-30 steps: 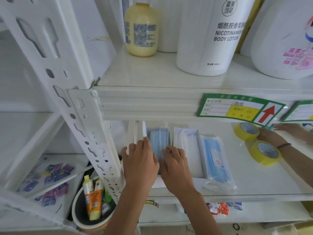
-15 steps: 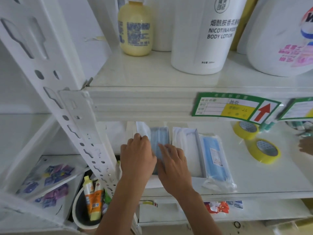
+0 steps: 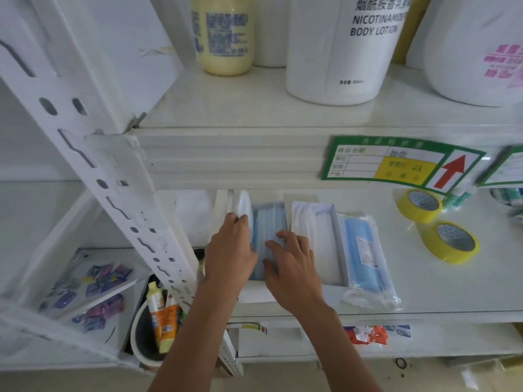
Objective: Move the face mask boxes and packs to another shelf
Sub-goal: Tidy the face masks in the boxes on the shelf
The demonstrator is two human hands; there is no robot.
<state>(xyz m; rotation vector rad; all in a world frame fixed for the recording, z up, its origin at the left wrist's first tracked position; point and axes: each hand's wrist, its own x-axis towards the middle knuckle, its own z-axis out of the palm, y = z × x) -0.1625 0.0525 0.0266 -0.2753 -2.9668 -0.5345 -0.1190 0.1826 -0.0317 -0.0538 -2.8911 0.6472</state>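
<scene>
An open white box of blue face masks [image 3: 267, 222] lies on the middle shelf [image 3: 441, 284] at its left end. My left hand [image 3: 227, 253] grips the box's left wall and raised flap. My right hand [image 3: 291, 267] rests on the blue masks inside, fingers spread and pressing down. To the right lies a second open box with white masks [image 3: 317, 239]. Beside that box lies a clear plastic pack of blue masks [image 3: 365, 256].
Two yellow tape rolls [image 3: 450, 241] lie to the right on the same shelf. The upper shelf holds a yellow bottle [image 3: 223, 35] and big white lotion tubs [image 3: 342, 46]. A slanted white upright [image 3: 121, 199] stands left. A tub of tubes [image 3: 161, 315] sits below.
Both hands have slid further into the shelf along the left box. My left hand now reaches the box's flap. Another person's hands near the tape rolls have left the view.
</scene>
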